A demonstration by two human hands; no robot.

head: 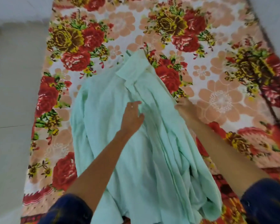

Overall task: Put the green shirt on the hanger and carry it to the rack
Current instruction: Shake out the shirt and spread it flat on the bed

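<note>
A pale mint-green shirt (141,143) lies crumpled lengthwise on a floral bedspread (217,97), its collar end pointing away from me. My left hand (132,115) rests flat on the middle of the shirt, fingers spread near the front placket. At the shirt's right edge my right hand (184,107) touches the cloth; the blur hides whether it pinches the fabric. No hanger and no rack show in this view.
The bed takes up most of the view, with pale floor tiles (11,94) along its left side. A dark thin frame (271,97) crosses the bedspread at the far right. My dark blue sleeves sit at the bottom corners.
</note>
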